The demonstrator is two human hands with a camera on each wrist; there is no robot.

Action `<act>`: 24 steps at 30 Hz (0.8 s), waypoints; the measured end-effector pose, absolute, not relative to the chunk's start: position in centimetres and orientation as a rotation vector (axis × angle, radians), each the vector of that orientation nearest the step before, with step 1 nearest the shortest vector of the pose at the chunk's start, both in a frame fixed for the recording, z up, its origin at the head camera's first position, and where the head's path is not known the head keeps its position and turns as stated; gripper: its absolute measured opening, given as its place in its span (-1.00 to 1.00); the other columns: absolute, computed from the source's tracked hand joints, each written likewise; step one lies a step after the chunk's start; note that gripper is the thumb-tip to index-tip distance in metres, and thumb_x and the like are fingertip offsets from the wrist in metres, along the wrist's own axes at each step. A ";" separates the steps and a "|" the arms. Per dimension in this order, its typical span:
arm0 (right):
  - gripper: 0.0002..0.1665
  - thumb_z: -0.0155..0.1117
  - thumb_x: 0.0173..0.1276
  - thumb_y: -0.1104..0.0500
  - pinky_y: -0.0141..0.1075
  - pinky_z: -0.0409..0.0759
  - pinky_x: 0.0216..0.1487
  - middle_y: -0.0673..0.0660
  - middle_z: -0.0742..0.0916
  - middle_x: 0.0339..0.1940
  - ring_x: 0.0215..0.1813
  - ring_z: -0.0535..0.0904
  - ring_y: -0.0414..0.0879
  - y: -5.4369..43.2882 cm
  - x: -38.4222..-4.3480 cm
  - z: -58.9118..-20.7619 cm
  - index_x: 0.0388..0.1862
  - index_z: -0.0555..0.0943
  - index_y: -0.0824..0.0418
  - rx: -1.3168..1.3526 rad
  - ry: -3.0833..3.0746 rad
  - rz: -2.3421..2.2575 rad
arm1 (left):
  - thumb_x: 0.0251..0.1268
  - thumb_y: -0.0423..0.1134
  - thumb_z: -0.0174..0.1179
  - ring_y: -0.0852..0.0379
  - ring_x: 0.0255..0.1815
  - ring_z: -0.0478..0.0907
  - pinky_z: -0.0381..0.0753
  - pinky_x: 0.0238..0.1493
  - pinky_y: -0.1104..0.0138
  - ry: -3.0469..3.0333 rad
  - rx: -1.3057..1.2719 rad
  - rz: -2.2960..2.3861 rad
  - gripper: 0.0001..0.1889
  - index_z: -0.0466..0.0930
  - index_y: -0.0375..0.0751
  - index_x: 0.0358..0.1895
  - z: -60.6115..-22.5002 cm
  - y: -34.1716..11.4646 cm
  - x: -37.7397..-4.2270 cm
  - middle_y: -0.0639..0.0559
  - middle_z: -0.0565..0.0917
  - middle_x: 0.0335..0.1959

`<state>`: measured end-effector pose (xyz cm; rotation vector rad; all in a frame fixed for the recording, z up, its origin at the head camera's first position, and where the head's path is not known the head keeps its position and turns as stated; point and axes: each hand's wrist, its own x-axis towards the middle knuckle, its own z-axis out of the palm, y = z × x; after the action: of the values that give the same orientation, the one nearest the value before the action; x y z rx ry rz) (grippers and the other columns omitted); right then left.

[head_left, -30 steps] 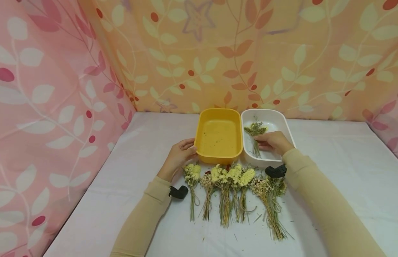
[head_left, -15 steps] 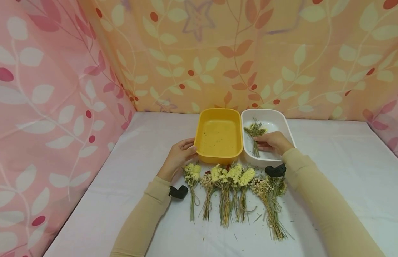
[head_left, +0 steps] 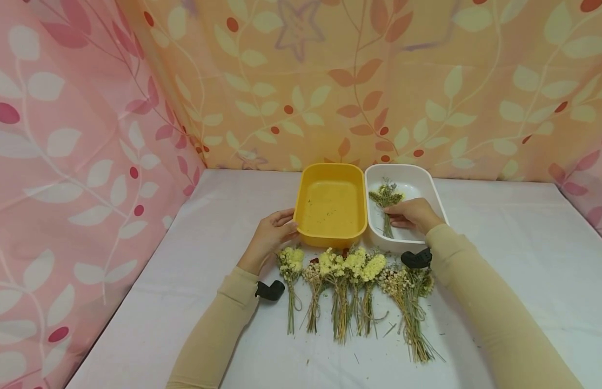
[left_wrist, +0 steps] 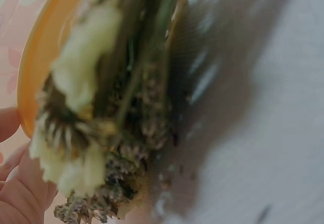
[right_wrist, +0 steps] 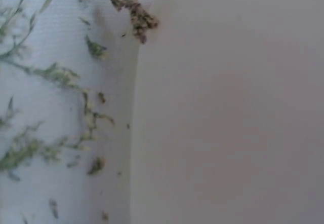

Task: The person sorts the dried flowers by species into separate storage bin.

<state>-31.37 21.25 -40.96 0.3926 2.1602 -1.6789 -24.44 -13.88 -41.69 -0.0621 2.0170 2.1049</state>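
Inside the white basin [head_left: 429,200], my right hand [head_left: 415,213] pinches a small bunch of dried flowers [head_left: 386,197] by its stems. Its yellow and greenish heads point toward the back wall. My left hand [head_left: 272,235] is at the near left side of the yellow basin [head_left: 330,237], relaxed fingertips against its rim. The left wrist view shows its fingers [left_wrist: 23,196] beside the orange-yellow wall, partly covered by blurred blooms [left_wrist: 76,62]. In the right wrist view the basin's pale outer wall [right_wrist: 228,107] fills most of the picture, and the right hand is hidden.
Several tied dried bouquets [head_left: 340,270] lie in a row in front of both basins, heads toward them. Bits of stem [head_left: 390,329] are scattered on the white cloth [head_left: 262,351]. A patterned curtain [head_left: 330,81] stands close behind the basins.
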 end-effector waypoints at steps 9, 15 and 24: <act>-0.72 0.41 0.33 0.17 -0.41 0.78 -0.29 -0.08 0.73 -0.64 -0.52 0.69 -0.29 21.3 -31.0 -41.0 -0.09 0.66 0.34 0.307 2.283 -1.628 | 0.44 -0.38 0.17 -0.20 0.34 0.50 0.72 0.12 0.33 2.027 -0.050 2.091 -0.45 0.33 -0.26 0.46 -41.6 -14.0 -24.4 -0.23 0.45 0.42; -0.68 0.43 0.31 0.15 -0.40 0.78 -0.31 -0.08 0.73 -0.66 -0.53 0.70 -0.29 21.3 -31.0 -41.2 -0.10 0.66 0.37 0.280 2.351 -1.606 | 0.44 -0.37 0.17 -0.19 0.33 0.52 0.71 0.13 0.32 2.046 -0.050 2.075 -0.46 0.34 -0.25 0.45 -41.6 -14.0 -24.4 -0.21 0.46 0.41; -0.51 0.45 0.29 0.12 -0.36 0.79 -0.31 -0.02 0.77 -0.61 -0.50 0.72 -0.24 21.8 -30.4 -40.5 0.04 0.65 0.48 0.237 2.445 -1.541 | 0.45 -0.40 0.14 -0.22 0.32 0.52 0.71 0.15 0.27 2.041 -0.055 2.085 -0.47 0.34 -0.26 0.45 -41.7 -13.8 -24.5 -0.24 0.45 0.41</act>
<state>-30.37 21.76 -40.47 0.2366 2.4446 -1.5414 -24.50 -13.85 -41.66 -0.0550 2.0410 2.0853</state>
